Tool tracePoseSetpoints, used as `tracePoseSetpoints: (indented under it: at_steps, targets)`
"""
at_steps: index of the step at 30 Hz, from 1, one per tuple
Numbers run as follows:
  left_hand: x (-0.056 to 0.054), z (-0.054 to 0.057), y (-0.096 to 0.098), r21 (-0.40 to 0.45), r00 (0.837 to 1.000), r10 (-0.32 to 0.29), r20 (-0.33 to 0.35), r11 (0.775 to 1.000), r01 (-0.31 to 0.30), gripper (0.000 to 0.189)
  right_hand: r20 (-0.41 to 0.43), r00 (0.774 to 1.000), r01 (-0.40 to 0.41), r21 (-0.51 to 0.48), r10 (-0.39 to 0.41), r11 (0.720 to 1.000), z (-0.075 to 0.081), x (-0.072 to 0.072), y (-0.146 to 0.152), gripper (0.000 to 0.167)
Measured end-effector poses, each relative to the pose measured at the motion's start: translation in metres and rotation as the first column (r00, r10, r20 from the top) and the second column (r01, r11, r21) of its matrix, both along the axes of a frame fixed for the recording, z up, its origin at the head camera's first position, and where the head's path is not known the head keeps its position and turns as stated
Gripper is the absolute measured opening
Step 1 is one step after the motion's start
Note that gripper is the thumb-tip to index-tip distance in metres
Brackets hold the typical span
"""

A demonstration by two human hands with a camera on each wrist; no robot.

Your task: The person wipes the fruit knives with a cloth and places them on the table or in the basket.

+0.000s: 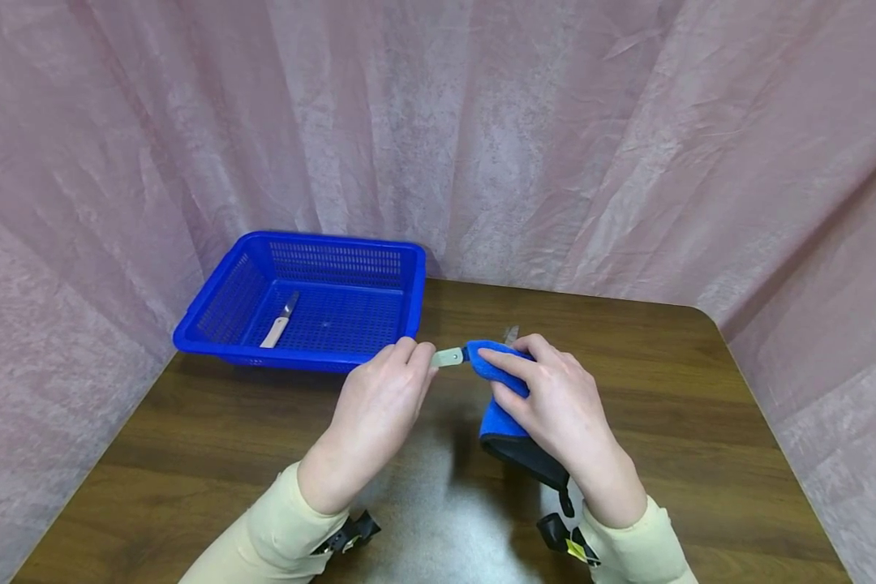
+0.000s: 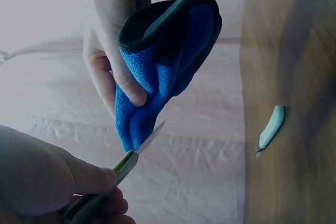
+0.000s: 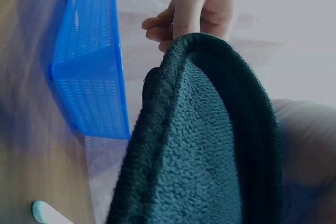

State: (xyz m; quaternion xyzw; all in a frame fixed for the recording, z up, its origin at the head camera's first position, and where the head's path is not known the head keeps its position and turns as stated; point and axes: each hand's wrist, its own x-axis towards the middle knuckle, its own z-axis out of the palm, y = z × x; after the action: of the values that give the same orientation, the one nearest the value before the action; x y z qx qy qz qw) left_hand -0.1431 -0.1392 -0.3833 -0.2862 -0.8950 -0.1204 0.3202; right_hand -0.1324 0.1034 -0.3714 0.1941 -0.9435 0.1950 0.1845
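Note:
My left hand (image 1: 380, 401) grips a knife by its pale green handle (image 1: 448, 358), in front of the basket's right corner. With my right hand (image 1: 565, 401) I pinch a blue cloth (image 1: 502, 419) with black edging against the knife's blade. The left wrist view shows the cloth (image 2: 142, 85) bunched at the blade (image 2: 152, 136), whose tip sticks out beside it. Another knife (image 2: 272, 126) with a pale handle lies on the table; in the head view its blade (image 1: 511, 333) shows just past my right hand, which hides the handle.
A blue plastic basket (image 1: 413, 304) with slotted sides stands at the back left of the wooden table (image 1: 672, 454). Inside it lies a white-handled knife (image 1: 276, 331). Pink curtains (image 1: 518, 146) hang behind the table and at its sides.

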Motion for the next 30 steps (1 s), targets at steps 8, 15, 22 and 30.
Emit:
tracePoseSetpoints:
  at_steps: [8,15,22,30]
  targets:
    - [0.001,0.002,-0.002,0.012,1.0,0.002,0.006,1.0,-0.002,0.02,0.017,0.999,0.027,-0.011,-0.027,1.0,0.002,-0.001,0.007,0.041]
    - [0.0,0.004,-0.003,0.021,1.0,-0.002,-0.012,1.0,0.003,0.018,0.047,0.997,0.054,-0.019,-0.053,0.998,0.004,-0.001,0.013,0.041]
    - [0.0,0.006,-0.005,0.027,1.0,-0.002,-0.009,1.0,0.003,0.018,0.073,0.995,0.072,-0.025,-0.07,0.997,0.005,-0.002,0.017,0.041]
    - [0.001,0.008,-0.006,0.028,1.0,0.002,0.002,1.0,-0.002,0.017,0.086,0.991,0.101,-0.032,-0.098,0.994,0.005,-0.003,0.021,0.041]
